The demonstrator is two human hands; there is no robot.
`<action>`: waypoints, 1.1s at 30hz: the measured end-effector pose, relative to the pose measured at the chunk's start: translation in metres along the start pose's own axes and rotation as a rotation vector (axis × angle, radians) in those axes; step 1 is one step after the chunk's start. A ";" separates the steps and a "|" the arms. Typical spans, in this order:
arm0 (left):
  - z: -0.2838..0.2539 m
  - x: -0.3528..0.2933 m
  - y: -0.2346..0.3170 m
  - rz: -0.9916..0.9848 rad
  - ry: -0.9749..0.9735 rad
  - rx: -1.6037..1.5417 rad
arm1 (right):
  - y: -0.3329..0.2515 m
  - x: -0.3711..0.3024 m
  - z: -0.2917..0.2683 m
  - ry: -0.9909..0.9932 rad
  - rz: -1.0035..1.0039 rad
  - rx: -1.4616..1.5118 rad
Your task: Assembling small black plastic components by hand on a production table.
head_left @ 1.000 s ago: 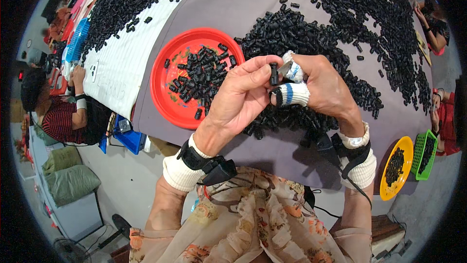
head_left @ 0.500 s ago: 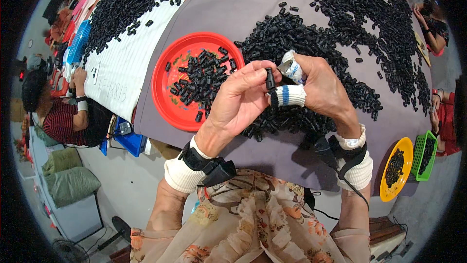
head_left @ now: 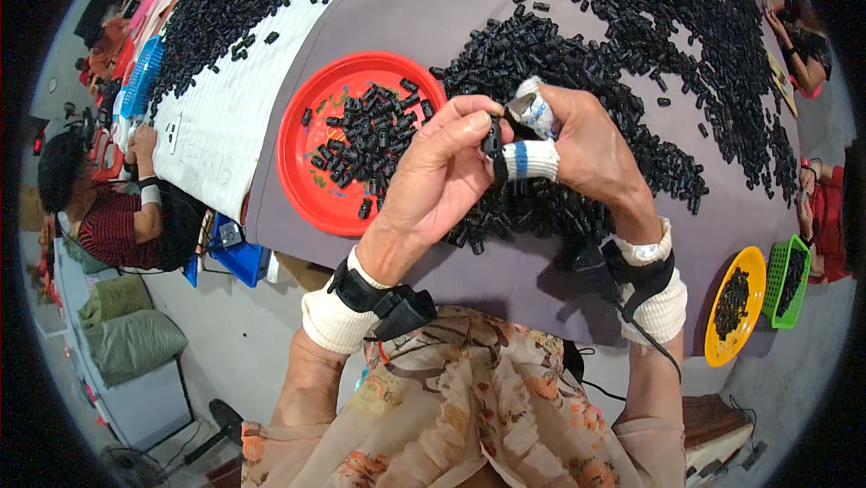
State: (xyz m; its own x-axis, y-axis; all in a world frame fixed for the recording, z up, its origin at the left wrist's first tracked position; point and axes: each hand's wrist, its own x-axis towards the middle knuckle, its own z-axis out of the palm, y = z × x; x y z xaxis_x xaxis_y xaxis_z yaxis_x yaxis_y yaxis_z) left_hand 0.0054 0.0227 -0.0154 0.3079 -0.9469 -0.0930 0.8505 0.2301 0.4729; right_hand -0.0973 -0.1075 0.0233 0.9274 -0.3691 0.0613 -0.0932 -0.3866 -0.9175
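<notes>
In front of my chest, my left hand (head_left: 439, 159) pinches a small black ribbed plastic cylinder (head_left: 491, 139) between thumb and fingers. My right hand (head_left: 591, 141) is closed beside it, its thumb and a finger wrapped in white cloth sleeves (head_left: 530, 161), one with a blue stripe. Between those wrapped fingers a small grey, blade-like piece (head_left: 520, 107) shows, mostly hidden. Below and left of my hands lies a red plate (head_left: 298, 168) holding many black cylinders. A large heap of the same cylinders (head_left: 532, 50) spreads behind my hands.
The cylinders lie on a grey-covered table (head_left: 347, 32). To the right stand a yellow plate (head_left: 756, 280) and a green basket (head_left: 781, 315). A co-worker in a striped top (head_left: 117, 231) sits left by a white sheet (head_left: 216, 127) with another heap. More people sit right.
Both hands shift slightly left. The cylinder in my left hand tilts and sits closer to the wrapped fingers of my right hand, which has rotated a little.
</notes>
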 end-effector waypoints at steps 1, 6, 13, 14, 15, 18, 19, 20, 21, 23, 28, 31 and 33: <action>-0.001 0.000 0.000 0.007 0.009 0.017 | -0.001 0.001 -0.001 -0.001 0.006 0.006; -0.004 -0.002 0.001 0.033 0.072 0.002 | 0.006 0.005 0.005 -0.003 -0.031 0.003; -0.011 -0.006 0.010 0.096 0.105 0.127 | 0.009 0.006 0.003 0.042 -0.017 -0.006; -0.019 -0.007 0.013 0.109 0.165 0.220 | 0.010 0.006 0.001 0.060 -0.036 -0.020; -0.025 -0.009 0.020 0.143 0.193 0.283 | 0.011 0.006 -0.003 0.072 0.017 -0.025; -0.036 -0.019 0.040 0.369 0.416 0.842 | 0.003 0.002 -0.015 0.127 0.045 -0.018; -0.048 -0.022 0.045 0.449 0.475 1.049 | 0.013 0.003 -0.015 0.214 -0.049 0.016; -0.050 -0.024 0.048 0.477 0.524 1.108 | 0.014 0.003 -0.018 0.219 -0.048 0.054; -0.050 -0.024 0.046 0.477 0.525 1.111 | 0.014 0.002 -0.020 0.225 -0.047 0.092; -0.044 -0.022 0.034 0.371 0.436 1.240 | 0.020 0.002 -0.022 0.244 -0.034 0.069; -0.034 0.011 -0.020 0.224 0.230 1.638 | 0.021 -0.004 -0.026 0.212 0.003 0.021; -0.043 0.025 -0.033 0.223 0.185 1.835 | 0.018 -0.008 -0.027 0.130 0.107 0.012; -0.045 0.028 -0.036 0.222 0.155 1.929 | 0.020 -0.011 -0.027 0.137 0.107 0.052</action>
State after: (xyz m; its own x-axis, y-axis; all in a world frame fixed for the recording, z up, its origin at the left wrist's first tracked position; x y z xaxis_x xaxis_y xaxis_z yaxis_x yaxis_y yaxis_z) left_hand 0.0023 -0.0019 -0.0748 0.4473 -0.8907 0.0809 -0.7029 -0.2942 0.6476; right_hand -0.1192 -0.1342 0.0152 0.8547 -0.5190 0.0121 -0.1666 -0.2963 -0.9404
